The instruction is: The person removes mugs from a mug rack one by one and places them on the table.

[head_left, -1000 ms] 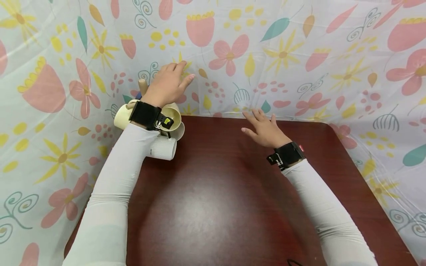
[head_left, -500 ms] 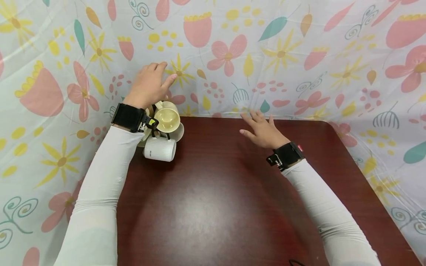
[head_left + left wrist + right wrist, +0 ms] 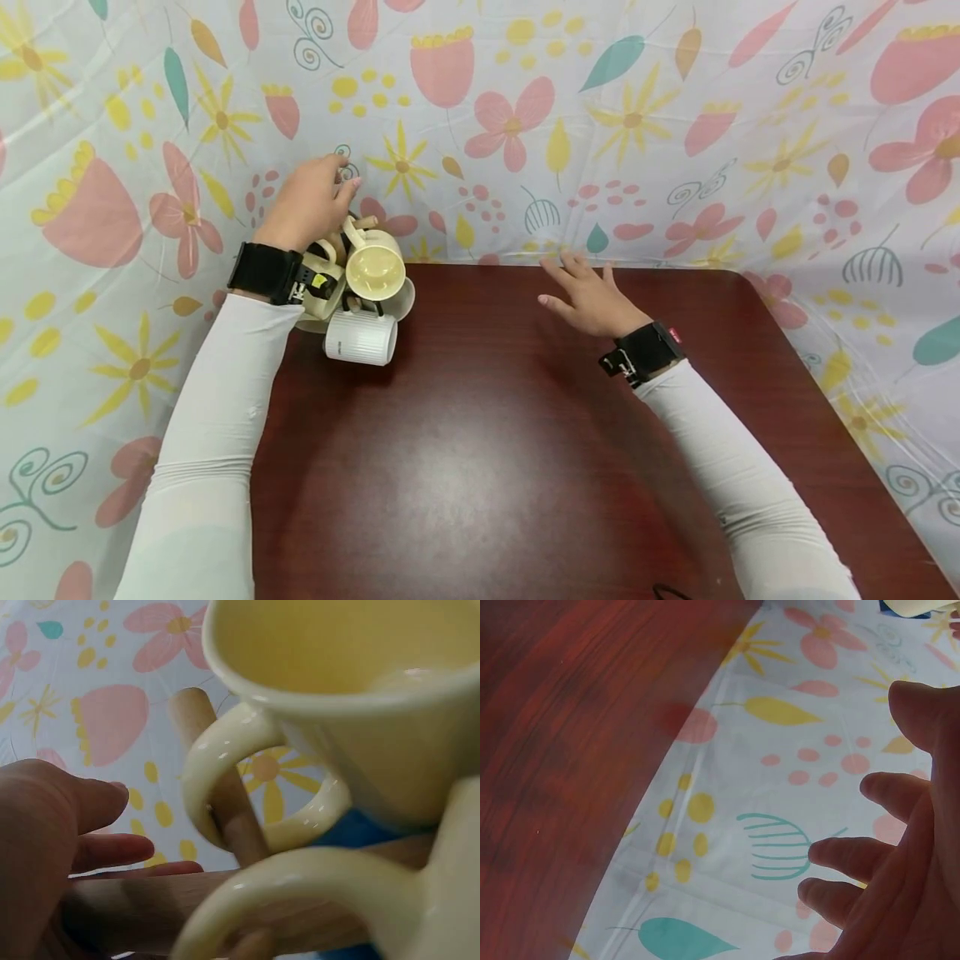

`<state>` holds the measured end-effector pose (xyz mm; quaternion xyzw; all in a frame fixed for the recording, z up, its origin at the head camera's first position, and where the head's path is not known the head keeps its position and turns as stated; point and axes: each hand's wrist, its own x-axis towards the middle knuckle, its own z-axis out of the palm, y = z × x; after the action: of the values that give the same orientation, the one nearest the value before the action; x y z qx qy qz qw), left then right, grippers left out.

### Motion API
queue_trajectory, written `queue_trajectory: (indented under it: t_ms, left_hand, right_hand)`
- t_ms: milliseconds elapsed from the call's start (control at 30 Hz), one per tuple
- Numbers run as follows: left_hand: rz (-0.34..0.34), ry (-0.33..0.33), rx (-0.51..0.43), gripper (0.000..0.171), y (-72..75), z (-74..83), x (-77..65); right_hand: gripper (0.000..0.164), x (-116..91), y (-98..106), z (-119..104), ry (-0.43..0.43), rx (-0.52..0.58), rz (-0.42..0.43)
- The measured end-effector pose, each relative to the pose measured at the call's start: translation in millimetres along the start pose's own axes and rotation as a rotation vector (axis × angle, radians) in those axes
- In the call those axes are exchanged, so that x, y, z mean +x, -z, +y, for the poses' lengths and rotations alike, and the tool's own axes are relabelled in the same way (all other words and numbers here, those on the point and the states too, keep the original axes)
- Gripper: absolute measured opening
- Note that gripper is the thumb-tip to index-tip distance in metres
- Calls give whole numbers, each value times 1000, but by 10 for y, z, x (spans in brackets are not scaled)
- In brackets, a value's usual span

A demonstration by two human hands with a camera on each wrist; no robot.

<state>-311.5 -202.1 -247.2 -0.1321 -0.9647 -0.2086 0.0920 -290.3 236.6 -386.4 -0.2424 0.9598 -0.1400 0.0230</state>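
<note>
My left hand (image 3: 307, 200) is at the upper end of a wooden mug tree, fingers fairly straight and thumb apart. In the left wrist view, its fingers (image 3: 120, 850) lie beyond the tree's thick wooden post (image 3: 150, 904); whether they touch it I cannot tell. A pale yellow mug (image 3: 375, 271) hangs with a wooden peg (image 3: 236, 806) through its handle. Another cream mug (image 3: 318, 287) hangs at the left, partly behind the wristband. Below is a white ribbed mug (image 3: 360, 337) on its side. My right hand (image 3: 596, 300) hovers above the table's back, fingers spread, holding nothing.
The dark red-brown table (image 3: 465, 433) runs up to a flower-printed cloth (image 3: 517, 200) at the back and left. A pale round rim (image 3: 407, 300) shows behind the mugs. A black cable (image 3: 667, 592) lies at the front edge.
My left hand has moved left and slightly down toward the post's top, uncovering more of the yellow and white mugs. The right hand has hardly moved.
</note>
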Motion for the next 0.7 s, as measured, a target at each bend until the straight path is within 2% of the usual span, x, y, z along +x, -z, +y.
queue_trajectory:
  t_ms: [233, 300, 500, 600, 700]
  left_hand:
    - [188, 9, -340, 36, -122, -141, 2]
    - [215, 27, -450, 31, -139, -156, 13]
    - [218, 106, -743, 28, -130, -127, 37]
    - [217, 140, -811, 31, -106, -94, 38]
    - [212, 166, -829, 34, -81, -57, 24]
  right_hand:
    - [74, -16, -36, 11, 6, 18, 1]
    - [74, -21, -43, 19, 5, 19, 2]
    - [74, -36, -50, 26, -2, 29, -3]
    - [73, -43, -55, 22, -2, 38, -4]
    - [73, -48, -62, 22, -3, 41, -5]
